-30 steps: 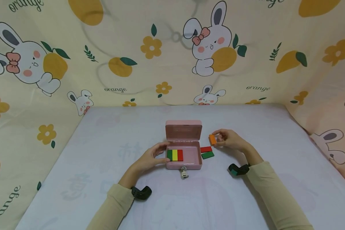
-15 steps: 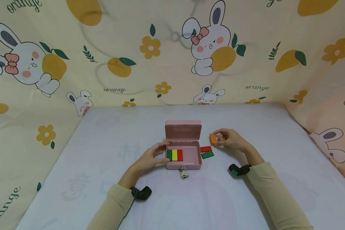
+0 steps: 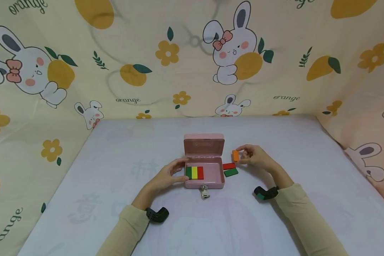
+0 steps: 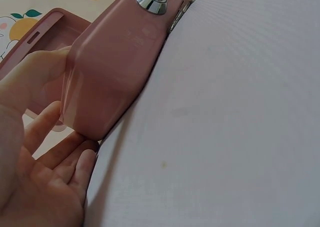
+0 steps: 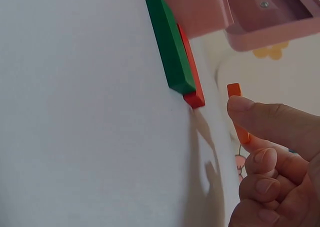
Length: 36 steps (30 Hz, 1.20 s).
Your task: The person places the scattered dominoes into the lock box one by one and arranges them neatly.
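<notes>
Three blocks (image 3: 194, 172) in left half of box (image 3: 214, 174), lid (image 3: 204, 147) behind, lock (image 3: 204, 192) before; two more blocks (image 3: 231, 172) just right

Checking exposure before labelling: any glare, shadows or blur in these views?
Head: dim, fairly even light, soft shadow beside the right sleeve; left wrist: dim, glint on the chrome lock, faint streaks on the white tabletop; right wrist: right hand shadows the tabletop, patterned backdrop soft, green block crisper.

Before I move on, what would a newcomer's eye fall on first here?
Probably the open pink box, central on the table, holding green, yellow and red blocks at its left, where the left hand grips it. Next, the orange block pinched in the right hand, to the box's right. Behind, a bunny backdrop fills the head view's top.
</notes>
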Available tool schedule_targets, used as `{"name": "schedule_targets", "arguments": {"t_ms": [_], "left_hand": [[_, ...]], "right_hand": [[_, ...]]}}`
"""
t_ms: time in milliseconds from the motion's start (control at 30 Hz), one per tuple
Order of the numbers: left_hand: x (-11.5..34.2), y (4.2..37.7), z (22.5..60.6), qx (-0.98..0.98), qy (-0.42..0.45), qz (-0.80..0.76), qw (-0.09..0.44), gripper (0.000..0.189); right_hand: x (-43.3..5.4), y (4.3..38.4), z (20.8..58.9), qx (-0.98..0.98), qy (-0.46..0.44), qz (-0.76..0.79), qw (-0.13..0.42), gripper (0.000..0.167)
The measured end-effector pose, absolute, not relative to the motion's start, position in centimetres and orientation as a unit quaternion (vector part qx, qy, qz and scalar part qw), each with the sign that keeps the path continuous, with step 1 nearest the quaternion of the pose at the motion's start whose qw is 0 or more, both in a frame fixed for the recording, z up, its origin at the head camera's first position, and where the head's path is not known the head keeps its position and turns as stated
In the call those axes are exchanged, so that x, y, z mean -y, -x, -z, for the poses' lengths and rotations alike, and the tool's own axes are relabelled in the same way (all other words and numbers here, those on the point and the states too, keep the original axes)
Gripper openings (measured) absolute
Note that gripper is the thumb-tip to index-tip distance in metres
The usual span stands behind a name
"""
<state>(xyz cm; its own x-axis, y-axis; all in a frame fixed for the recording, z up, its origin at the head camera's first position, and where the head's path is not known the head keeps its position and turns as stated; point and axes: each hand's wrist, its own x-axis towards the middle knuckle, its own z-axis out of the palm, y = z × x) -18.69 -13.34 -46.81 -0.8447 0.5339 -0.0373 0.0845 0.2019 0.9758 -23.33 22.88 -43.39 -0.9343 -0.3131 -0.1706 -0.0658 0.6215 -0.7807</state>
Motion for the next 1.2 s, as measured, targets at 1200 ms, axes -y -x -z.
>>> {"name": "schedule_targets", "arguments": {"t_ms": [1200], "left_hand": [[13.3,18.6,46.6,-0.755,-0.201,-0.594,0.192,0.067]], "right_hand": [[-21.4,21.2,42.0,-0.879,0.162,0.431,0.124,0.045]]}}
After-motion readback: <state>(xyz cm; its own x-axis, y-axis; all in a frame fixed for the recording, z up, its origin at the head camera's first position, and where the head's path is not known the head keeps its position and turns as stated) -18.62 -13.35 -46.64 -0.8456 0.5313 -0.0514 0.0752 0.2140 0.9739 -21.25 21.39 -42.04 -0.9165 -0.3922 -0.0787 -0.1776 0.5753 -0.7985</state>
